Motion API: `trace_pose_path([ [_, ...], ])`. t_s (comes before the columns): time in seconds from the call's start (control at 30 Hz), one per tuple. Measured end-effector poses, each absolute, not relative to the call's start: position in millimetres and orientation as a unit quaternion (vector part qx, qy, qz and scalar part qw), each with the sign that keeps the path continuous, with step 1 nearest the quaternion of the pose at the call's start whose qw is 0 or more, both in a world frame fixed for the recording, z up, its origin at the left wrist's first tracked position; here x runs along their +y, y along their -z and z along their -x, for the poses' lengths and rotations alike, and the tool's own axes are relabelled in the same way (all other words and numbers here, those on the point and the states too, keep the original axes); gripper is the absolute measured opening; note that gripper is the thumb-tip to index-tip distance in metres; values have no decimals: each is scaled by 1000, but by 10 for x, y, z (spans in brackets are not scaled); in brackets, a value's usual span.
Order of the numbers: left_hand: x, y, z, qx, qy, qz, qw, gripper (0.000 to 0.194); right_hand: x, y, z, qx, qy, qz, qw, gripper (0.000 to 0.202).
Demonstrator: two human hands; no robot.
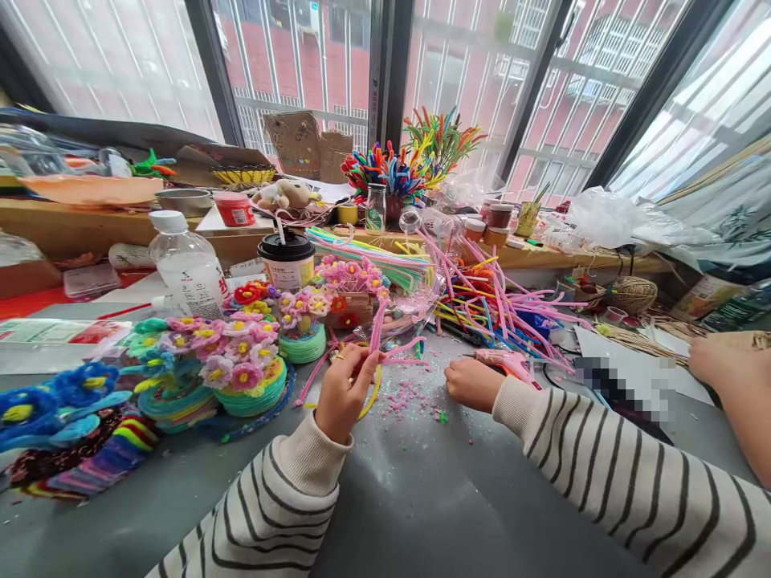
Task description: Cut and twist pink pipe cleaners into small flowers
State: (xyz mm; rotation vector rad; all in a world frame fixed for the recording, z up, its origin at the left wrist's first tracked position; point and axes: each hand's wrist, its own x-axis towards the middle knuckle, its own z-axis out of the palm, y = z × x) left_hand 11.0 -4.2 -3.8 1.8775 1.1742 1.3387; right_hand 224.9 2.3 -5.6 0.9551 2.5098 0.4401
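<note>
Nearest, a bare stretch of grey tabletop lies between the two striped sleeves. Just beyond it, the left hand pinches pink chenille stems between thumb and fingertips, with no gap showing in the grip. The right hand is well apart from it, fingers curled in; whether anything is inside them I cannot tell.

For working these stems, a light pinch close to the bend seems best: firm enough to stop them twisting, soft enough to spare the pile. Turning them with the other fingers free would probably give neater folds, and loose ends are better held clear of the glue gun.

The stems stand up from the pinch, slanting away, while other lengths stick out to its right over pink scraps and glitter. A yellow stem curves beside the left hand. The glue gun lies just past the right hand, its nozzle towards the left.

Farther off, a loose heap of mostly pink stems spreads behind the gun, and pink chenille flowers crowd the left side.
</note>
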Motion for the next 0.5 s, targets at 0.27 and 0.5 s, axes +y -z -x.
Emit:
trace_pose_path([
  [0.27,-49,34,-109,438,-494,-701,268,23,38,32,-2178,915,-170,-270,249,17],
  [0.5,-40,33,-115,439,-500,-696,269,24,90,79,-2197,913,-168,-297,226,18],
])
